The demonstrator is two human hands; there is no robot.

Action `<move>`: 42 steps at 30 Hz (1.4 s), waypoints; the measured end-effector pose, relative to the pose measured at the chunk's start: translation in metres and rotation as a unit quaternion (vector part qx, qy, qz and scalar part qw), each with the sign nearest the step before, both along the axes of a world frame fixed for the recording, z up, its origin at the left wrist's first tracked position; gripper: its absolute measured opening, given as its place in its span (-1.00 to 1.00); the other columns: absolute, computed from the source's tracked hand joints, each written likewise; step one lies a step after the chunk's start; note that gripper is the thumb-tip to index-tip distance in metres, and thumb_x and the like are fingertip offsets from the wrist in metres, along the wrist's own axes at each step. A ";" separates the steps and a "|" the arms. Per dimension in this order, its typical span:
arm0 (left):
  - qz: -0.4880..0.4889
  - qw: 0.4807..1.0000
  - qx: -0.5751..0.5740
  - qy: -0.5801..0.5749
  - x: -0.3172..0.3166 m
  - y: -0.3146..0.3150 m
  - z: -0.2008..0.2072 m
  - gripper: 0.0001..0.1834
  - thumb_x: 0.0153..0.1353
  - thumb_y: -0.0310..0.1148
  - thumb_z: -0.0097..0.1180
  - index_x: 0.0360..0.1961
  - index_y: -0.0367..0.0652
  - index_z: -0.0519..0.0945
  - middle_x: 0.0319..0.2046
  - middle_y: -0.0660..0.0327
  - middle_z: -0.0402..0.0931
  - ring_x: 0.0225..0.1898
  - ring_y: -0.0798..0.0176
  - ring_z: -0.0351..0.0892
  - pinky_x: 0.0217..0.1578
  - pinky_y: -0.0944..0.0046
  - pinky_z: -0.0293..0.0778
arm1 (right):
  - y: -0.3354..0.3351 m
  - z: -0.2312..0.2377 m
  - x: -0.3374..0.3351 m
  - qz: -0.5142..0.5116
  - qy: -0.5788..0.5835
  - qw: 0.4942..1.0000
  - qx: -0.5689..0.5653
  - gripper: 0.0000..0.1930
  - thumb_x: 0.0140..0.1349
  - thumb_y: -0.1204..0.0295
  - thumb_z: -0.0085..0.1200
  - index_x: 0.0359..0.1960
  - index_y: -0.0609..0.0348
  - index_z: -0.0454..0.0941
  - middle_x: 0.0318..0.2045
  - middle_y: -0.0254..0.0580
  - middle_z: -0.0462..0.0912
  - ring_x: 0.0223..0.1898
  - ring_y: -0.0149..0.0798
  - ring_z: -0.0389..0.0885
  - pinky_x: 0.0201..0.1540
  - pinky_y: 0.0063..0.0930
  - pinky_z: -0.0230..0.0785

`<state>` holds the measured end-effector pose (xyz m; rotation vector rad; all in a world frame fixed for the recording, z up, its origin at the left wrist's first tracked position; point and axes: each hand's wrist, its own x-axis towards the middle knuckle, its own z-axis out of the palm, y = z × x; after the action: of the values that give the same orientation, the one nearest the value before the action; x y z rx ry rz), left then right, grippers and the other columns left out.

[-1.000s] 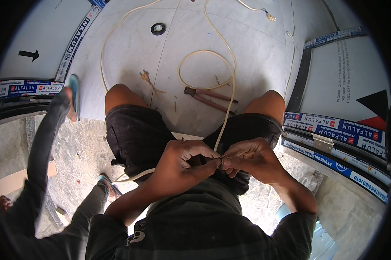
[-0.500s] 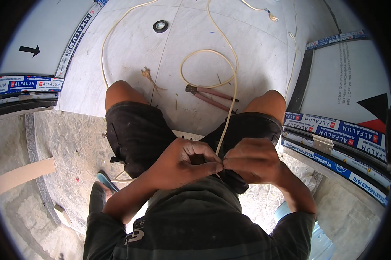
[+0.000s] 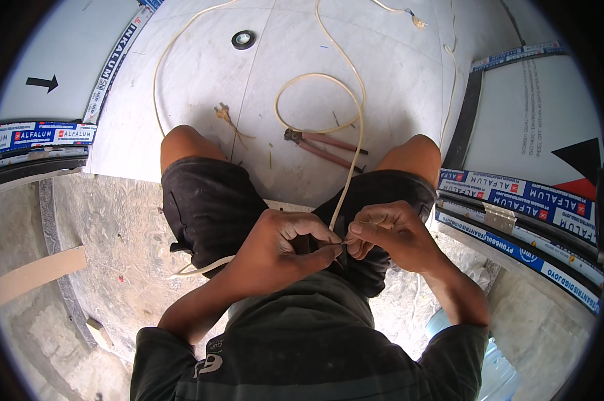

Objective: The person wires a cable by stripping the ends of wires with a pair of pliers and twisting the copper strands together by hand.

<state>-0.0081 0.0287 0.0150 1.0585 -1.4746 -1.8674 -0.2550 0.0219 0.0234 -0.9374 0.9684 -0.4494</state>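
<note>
Above my lap, my left hand (image 3: 292, 247) is closed, thumb against fingers, on the end of a cream electrical cable (image 3: 346, 190). Thin dark wire shows at its fingertips. My right hand (image 3: 392, 234) is closed in a pinch beside it, fingertips at that bare wire end. The exact grip between the fingertips is too small to make out. From my hands the cable runs forward between my knees and loops on the tiles. Pincers with reddish handles (image 3: 329, 148) lie by the loop, jaws to the left.
A cut-off plug (image 3: 224, 113) with a short wire tail lies beyond my left knee. Farther off are a roll of black tape (image 3: 244, 40) and another plug (image 3: 418, 22). Wrapped panels (image 3: 48, 67) lean at both sides. A clear blue plastic bottle (image 3: 496, 374) stands behind my right elbow.
My right hand has turned and lifted slightly, its thumb now showing on top. My left hand stays nearly in place. The slippered foot at the left has gone from view; cable shows there.
</note>
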 end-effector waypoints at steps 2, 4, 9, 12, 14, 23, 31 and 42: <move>0.007 1.000 -0.007 0.003 -0.001 0.002 -0.001 -0.93 0.20 -0.66 0.33 -0.31 -0.31 0.73 -0.40 0.20 0.71 -0.38 0.48 0.64 -0.37 0.45 0.46 | -0.004 0.004 0.000 0.030 0.018 0.997 0.069 -0.73 0.46 0.29 0.19 -0.22 0.31 0.71 -0.42 -0.22 0.74 -0.34 -0.45 0.69 -0.25 -0.51 0.58; 0.015 1.000 -0.015 0.006 -0.001 0.004 -0.001 -0.93 0.20 -0.66 0.32 -0.32 -0.30 0.72 -0.40 0.21 0.71 -0.37 0.48 0.64 -0.38 0.45 0.46 | -0.007 0.009 0.005 0.041 0.043 0.996 0.072 -0.73 0.45 0.29 0.20 -0.24 0.30 0.72 -0.43 -0.22 0.74 -0.34 -0.46 0.69 -0.26 -0.52 0.57; 0.002 0.999 -0.029 -0.017 0.000 0.000 0.007 -0.95 0.22 -0.65 0.30 -0.31 -0.30 0.72 -0.42 0.21 0.69 -0.37 0.48 0.63 -0.36 0.45 0.47 | -0.002 0.006 0.006 0.050 0.044 0.997 0.047 -0.77 0.42 0.34 0.24 -0.23 0.31 0.72 -0.40 -0.21 0.76 -0.36 -0.47 0.68 -0.29 -0.50 0.56; 0.003 1.000 0.015 0.011 0.002 0.003 -0.001 -0.94 0.25 -0.55 0.31 -0.28 -0.33 0.73 -0.39 0.24 0.69 -0.44 0.49 0.59 -0.50 0.42 0.43 | -0.001 0.011 0.011 0.057 0.079 0.991 -0.096 -0.89 0.35 0.50 0.26 -0.32 0.31 0.69 -0.42 -0.18 0.73 -0.39 -0.38 0.68 -0.32 -0.53 0.54; 0.006 0.998 0.030 0.050 0.003 0.005 -0.006 -0.93 0.27 -0.54 0.30 -0.27 -0.34 0.73 -0.42 0.26 0.67 -0.48 0.51 0.55 -0.52 0.43 0.40 | -0.004 0.008 0.012 0.084 0.081 0.900 -0.421 -0.92 0.21 0.57 0.34 -0.37 0.25 0.66 -0.40 -0.18 0.70 -0.42 -0.29 0.67 -0.38 -0.51 0.54; -0.098 0.965 0.230 0.078 0.012 -0.008 0.006 -0.91 0.27 -0.53 0.33 -0.24 -0.34 0.75 -0.52 0.28 0.66 -0.63 0.58 0.45 -0.60 0.52 0.29 | -0.015 0.000 0.007 0.151 0.061 0.707 -0.688 -0.66 -0.11 0.44 0.55 -0.32 0.32 0.69 -0.34 -0.11 0.68 -0.42 -0.18 0.70 -0.42 -0.40 0.62; -0.062 0.984 0.155 0.060 0.013 -0.008 0.010 -0.90 0.25 -0.53 0.36 -0.23 -0.33 0.75 -0.42 0.29 0.71 -0.48 0.61 0.53 -0.47 0.55 0.37 | -0.003 0.005 0.011 0.074 0.015 0.886 -0.457 -0.76 0.05 0.67 0.40 -0.26 0.20 0.63 -0.34 -0.15 0.73 -0.34 -0.19 0.78 -0.33 -0.43 0.64; -0.072 0.981 0.178 0.042 0.013 -0.006 0.016 -0.86 0.31 -0.46 0.31 -0.23 -0.36 0.74 -0.39 0.25 0.72 -0.32 0.51 0.60 -0.27 0.46 0.46 | 0.000 0.002 0.011 0.081 0.028 0.856 -0.509 -0.74 0.02 0.66 0.41 -0.24 0.21 0.67 -0.33 -0.16 0.74 -0.35 -0.20 0.77 -0.34 -0.42 0.64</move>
<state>0.0045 0.0225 0.0309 1.0336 -1.2246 -2.3109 -0.2441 0.0216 0.0253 -1.9822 0.6520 -0.8218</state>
